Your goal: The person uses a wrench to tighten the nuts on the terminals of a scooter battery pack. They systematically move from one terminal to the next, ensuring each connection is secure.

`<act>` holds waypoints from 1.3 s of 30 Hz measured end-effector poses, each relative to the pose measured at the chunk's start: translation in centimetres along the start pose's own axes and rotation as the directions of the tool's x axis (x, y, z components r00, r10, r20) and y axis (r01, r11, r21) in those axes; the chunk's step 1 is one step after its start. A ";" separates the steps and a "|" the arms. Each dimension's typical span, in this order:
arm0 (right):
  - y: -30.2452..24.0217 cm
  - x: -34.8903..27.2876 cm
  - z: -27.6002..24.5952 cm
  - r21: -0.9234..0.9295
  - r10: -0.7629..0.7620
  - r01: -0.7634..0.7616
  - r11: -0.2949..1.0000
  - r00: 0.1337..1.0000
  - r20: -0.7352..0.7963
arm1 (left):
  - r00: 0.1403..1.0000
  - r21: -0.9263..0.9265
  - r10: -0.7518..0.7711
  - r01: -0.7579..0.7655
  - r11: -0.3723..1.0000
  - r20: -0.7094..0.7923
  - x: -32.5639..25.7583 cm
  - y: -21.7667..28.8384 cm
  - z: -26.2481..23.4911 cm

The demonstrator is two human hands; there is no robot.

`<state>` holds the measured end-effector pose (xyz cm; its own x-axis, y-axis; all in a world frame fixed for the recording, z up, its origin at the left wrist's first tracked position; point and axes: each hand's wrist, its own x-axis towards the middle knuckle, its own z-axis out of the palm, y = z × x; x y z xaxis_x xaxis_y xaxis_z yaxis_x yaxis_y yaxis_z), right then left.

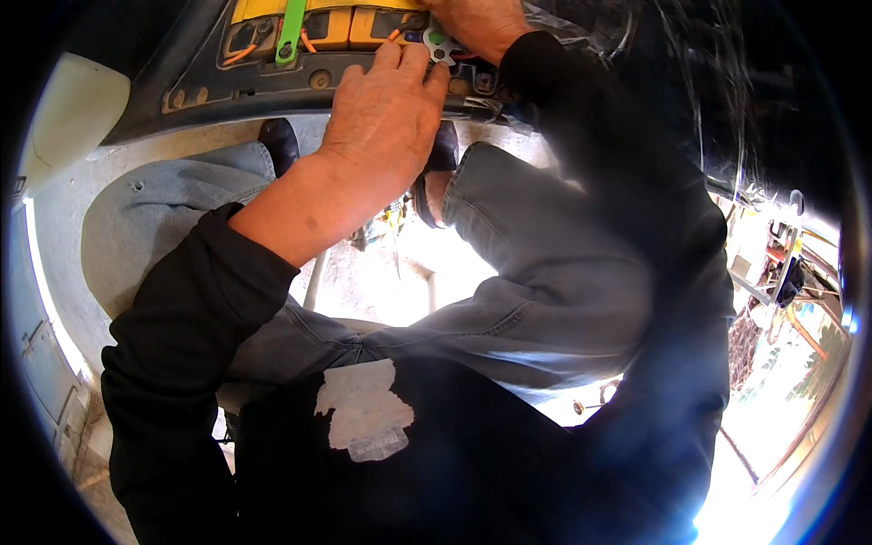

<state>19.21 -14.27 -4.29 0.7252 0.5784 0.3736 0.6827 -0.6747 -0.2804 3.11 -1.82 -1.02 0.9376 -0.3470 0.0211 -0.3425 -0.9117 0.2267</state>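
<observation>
My left hand [386, 113] reaches over the near edge of a black tray [300, 84], its fingers bent and pressed close together. Their tips meet a small silver metal piece with holes [441, 54] and an orange wire [395, 35]; what they pinch is hidden. Just right of it, my right hand [481, 23] is bent down beside the same metal piece, partly cut off by the top edge, with its fingertips out of sight. Yellow-topped batteries [363, 25] sit in the tray behind my left hand. A bright green strap [290, 34] runs over them, ending at a bolt.
Crumpled clear plastic film [590, 36] covers the dark surface at right. A pale rounded panel [80, 113] stands at left. My knees [554, 263] spread below the tray. Cluttered tools and a metal frame [767, 272] stand at far right.
</observation>
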 end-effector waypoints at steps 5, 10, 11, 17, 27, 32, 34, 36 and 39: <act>-0.2 0.0 -0.1 0.077 0.107 -0.113 0.991 0.992 0.069 | 0.999 0.028 0.018 -0.017 0.999 -0.033 -0.2 -0.1 0.2; -0.7 0.3 -0.5 0.078 0.079 -0.086 0.993 0.994 0.082 | 1.000 0.001 0.010 -0.010 1.000 0.026 -0.6 0.1 -0.1; -0.4 0.3 -0.4 0.065 0.059 -0.064 0.996 0.995 0.080 | 1.000 -0.014 0.012 -0.012 1.000 0.028 -0.7 0.1 -0.2; -0.7 0.8 -0.5 0.072 0.008 -0.015 0.997 0.995 0.099 | 0.993 -0.017 0.092 -0.093 0.996 -0.077 -1.4 -0.4 0.6; -4.3 3.8 0.0 0.240 -0.462 0.396 0.886 0.794 0.394 | 0.984 0.069 0.105 -0.096 0.993 -0.143 -1.6 -0.1 0.5; -3.5 5.1 -2.8 0.141 -0.396 0.377 0.915 0.906 0.150 | 0.996 -0.083 0.090 -0.089 0.993 0.008 -1.1 0.0 -0.3; -3.0 5.5 -3.6 0.115 -0.281 0.271 0.956 0.956 0.081 | 0.997 -0.088 0.068 -0.064 0.994 0.039 -1.1 0.0 -0.7; -3.0 5.2 -4.4 0.245 -0.005 -0.064 0.967 0.963 0.271 | 0.998 -0.077 0.058 -0.056 0.995 0.032 -1.3 0.0 -0.7; -1.9 4.2 -3.8 0.196 0.111 -0.189 0.962 0.929 0.352 | 0.997 -0.053 0.068 -0.065 0.996 0.044 -1.3 -0.1 -0.6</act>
<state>20.66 -12.32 1.17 0.7814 0.6240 0.0047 0.5374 -0.6690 -0.5135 1.98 -1.11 -0.51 0.9087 -0.4175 -0.0066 -0.3995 -0.8740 0.2765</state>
